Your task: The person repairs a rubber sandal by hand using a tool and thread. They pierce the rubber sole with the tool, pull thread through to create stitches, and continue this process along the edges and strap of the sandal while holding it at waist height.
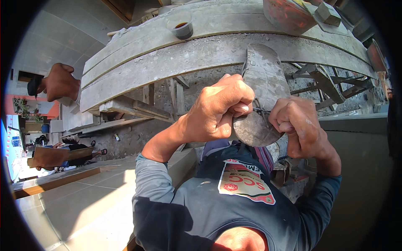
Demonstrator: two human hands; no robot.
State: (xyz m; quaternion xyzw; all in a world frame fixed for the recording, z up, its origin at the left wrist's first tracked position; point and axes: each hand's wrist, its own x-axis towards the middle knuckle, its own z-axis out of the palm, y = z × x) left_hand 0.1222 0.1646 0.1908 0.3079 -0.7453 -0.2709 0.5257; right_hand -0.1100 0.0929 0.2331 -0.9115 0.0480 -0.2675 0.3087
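A worn grey sandal [264, 79], dusty and cracked, rests with its far end against the edge of the plank table and its near end by my chest. A thin dark wire or cord [261, 110] runs across it, between my two fists. My left hand [226, 106] is closed at the sandal's left edge, pinching the wire between thumb and fingers. At the right edge, my right hand [296, 124] is closed too, its thumb folded in, at the wire's other side. The wire's ends are hidden inside my fingers.
On the dusty plank table [180, 56] stand a clear plastic cup [181, 26] of dark liquid and a reddish tub [287, 16] beside a grey block [328, 14]. Wooden trestles [326, 83] stand beneath. Two other people [63, 83] are off to the left, beyond a tiled ledge [92, 192].
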